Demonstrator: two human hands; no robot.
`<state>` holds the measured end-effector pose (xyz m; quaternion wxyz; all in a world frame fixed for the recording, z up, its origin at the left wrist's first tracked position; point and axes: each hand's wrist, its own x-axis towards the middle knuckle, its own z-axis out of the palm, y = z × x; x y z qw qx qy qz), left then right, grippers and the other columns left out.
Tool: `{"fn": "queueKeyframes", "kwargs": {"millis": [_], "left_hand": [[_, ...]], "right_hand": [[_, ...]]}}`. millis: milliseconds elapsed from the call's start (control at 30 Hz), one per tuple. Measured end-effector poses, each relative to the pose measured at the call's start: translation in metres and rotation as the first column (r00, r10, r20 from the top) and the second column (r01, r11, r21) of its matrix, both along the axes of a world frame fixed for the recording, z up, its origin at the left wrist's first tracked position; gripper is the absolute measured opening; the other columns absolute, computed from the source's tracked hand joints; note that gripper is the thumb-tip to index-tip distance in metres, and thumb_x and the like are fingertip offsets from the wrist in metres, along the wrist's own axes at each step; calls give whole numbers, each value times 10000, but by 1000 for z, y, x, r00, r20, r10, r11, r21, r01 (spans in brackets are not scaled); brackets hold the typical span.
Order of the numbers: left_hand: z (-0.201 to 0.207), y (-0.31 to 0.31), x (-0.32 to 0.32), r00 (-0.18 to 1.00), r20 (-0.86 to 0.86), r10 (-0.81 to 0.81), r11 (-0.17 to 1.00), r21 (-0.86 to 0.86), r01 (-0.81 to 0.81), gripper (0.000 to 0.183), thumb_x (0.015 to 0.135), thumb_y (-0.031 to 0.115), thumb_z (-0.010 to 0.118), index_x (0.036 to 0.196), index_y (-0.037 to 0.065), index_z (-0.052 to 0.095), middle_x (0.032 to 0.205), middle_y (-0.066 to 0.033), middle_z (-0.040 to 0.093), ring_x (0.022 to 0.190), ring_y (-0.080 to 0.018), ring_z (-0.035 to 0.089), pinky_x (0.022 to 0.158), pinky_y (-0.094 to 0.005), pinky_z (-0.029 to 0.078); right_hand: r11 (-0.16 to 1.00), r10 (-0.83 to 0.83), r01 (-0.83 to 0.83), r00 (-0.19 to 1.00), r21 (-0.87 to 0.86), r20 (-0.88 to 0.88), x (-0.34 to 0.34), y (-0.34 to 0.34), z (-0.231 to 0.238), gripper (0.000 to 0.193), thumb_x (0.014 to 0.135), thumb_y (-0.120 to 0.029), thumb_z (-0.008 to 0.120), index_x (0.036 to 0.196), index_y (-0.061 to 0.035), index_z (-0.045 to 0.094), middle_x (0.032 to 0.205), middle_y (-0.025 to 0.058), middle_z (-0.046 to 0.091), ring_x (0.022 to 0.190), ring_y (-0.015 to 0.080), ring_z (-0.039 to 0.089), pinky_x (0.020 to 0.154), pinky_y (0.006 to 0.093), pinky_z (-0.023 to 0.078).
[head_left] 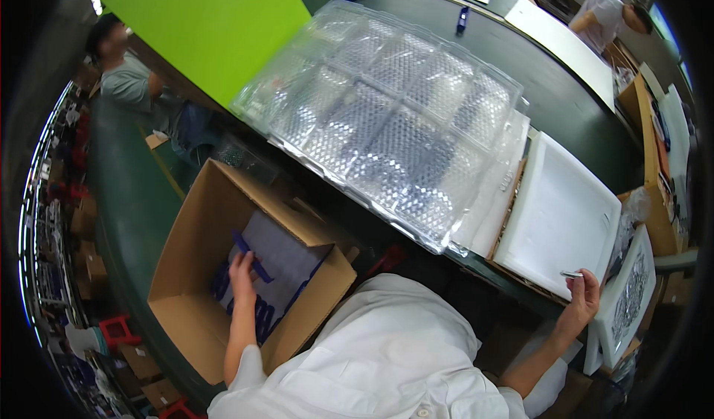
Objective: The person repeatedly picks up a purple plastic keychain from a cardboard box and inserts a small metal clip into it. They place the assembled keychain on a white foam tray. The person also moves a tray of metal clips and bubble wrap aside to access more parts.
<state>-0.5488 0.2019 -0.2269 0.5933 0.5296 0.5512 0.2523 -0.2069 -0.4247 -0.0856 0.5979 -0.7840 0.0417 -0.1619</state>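
Note:
My left hand [243,272] reaches into an open cardboard box [182,270], its fingers closed on a long, slim blue piece [260,272] whose exact kind I cannot make out. Under it lie a pale sheet or layer [279,251] and several more blue pieces [264,318], partly hidden by the hand and the box wall. On the far right, my right hand [582,300] pinches a small silver metal piece [571,274] above the near corner of a white shallow tray [561,210].
Clear plastic trays [372,121] of bubble-textured packing cover the table's middle, beside a bright green panel [216,24]. Farther back lies a blue tool-like object [462,20]. A tray of small metal parts [631,300] stands right. Two people [130,77] work nearby.

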Motion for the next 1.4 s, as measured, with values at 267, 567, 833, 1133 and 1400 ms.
{"fn": "queueKeyframes", "kwargs": {"millis": [267, 567, 833, 1133, 1400], "left_hand": [[170, -148, 133, 590, 648, -481, 740, -60, 670, 606, 1115, 401, 502, 1536, -35, 466, 1223, -156, 640, 876, -173, 702, 683, -316, 633], [175, -281, 249, 117, 696, -709, -21, -187, 982, 560, 1119, 341, 443, 1561, -2, 435, 1057, -121, 675, 693, -135, 650, 631, -272, 545], [162, -305, 243, 43, 674, -737, -107, -180, 978, 587, 957, 16, 453, 1544, 1, 468, 1091, -94, 682, 738, -93, 623, 641, -254, 517], [158, -306, 246, 2, 570, -821, -75, -112, 991, 526, 982, -14, 416, 1497, -9, 520, 999, -68, 697, 671, -81, 588, 600, -252, 490], [145, -308, 248, 2, 501, -866, -65, -116, 991, 505, 985, 13, 400, 1467, -17, 547, 952, -68, 698, 632, -88, 582, 568, -262, 487]], "right_hand": [[898, 292, -254, 955, 360, -55, -20, 99, 53, 129, 885, 82, 692, 1012, 69, 707, 930, 121, 733, 792, 192, 713, 723, 307, 599], [915, 404, -404, 912, -7, 76, -41, 106, 70, 126, 847, 53, 805, 958, 24, 753, 1256, 155, 667, 1045, 196, 662, 901, 312, 549], [854, 324, -239, 939, -463, 113, -63, 107, 78, 160, 760, 32, 824, 897, -11, 753, 1319, 198, 670, 1152, 351, 680, 891, 406, 562], [753, 404, -251, 906, -609, 127, -57, 119, 66, 151, 749, 33, 795, 826, -12, 673, 1279, 205, 669, 1095, 382, 675, 802, 415, 582], [643, 495, -362, 869, -675, 6, -49, 116, 54, 171, 778, 53, 798, 848, -6, 653, 1268, 197, 678, 1116, 355, 683, 864, 398, 587]]}}
